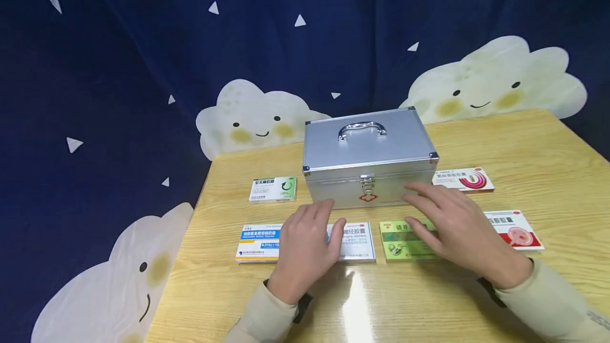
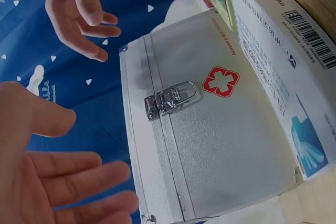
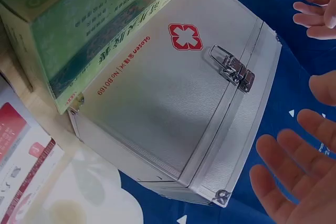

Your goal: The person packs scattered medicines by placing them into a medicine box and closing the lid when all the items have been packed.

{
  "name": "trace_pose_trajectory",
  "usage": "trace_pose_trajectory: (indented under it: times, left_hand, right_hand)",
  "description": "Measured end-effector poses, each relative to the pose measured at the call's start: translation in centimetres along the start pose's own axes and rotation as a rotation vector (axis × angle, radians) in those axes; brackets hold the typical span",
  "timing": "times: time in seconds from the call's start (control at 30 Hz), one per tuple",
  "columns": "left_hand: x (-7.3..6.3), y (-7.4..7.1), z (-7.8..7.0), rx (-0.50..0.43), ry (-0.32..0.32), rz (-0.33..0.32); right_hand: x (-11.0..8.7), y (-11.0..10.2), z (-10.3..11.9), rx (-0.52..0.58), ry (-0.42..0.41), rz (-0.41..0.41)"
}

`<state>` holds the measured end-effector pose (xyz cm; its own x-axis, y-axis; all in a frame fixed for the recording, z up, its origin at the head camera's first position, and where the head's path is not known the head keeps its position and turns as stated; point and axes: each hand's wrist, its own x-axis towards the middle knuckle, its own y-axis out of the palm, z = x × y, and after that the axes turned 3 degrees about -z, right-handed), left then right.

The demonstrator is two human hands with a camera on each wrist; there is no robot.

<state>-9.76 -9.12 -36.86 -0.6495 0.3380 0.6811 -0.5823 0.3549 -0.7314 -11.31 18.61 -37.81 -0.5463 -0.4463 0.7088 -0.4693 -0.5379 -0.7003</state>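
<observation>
A silver metal first-aid case point(image 1: 329, 147) stands on the table with its lid down. Its handle point(image 1: 362, 127) is on top, and a metal latch point(image 2: 170, 100) and a red cross emblem point(image 3: 185, 36) mark the front. My left hand point(image 1: 307, 242) hovers before the case's left front, over the blue-and-white medicine box point(image 1: 257, 245) and the white medicine box point(image 1: 359, 245), partly hiding both. Near the right front, my right hand point(image 1: 455, 226) hangs over a green medicine box point(image 1: 405, 242). Both hands have loosely spread fingers and hold nothing.
A green-and-white medicine box point(image 1: 272, 190) lies left of the case. On the right are a white box with a pink curved design point(image 1: 462, 179) and a red-and-white box point(image 1: 517, 231). Behind the wooden table point(image 1: 524, 147) hangs a dark blue curtain point(image 1: 371, 30) with cloud prints.
</observation>
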Motion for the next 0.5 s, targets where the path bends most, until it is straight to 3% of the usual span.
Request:
trace_pose_trajectory:
  times: [0.3, 0.5]
  left_hand:
    - [0.1, -0.4, 0.7, -0.102, 0.034, -0.046]
    - [0.7, 0.5, 2.1, -0.154, 0.054, -0.087]
  right_hand:
    - [0.0, -0.1, -0.6, 0.027, 0.043, 0.000]
    - [0.3, -0.6, -1.5, 0.015, 0.043, -0.038]
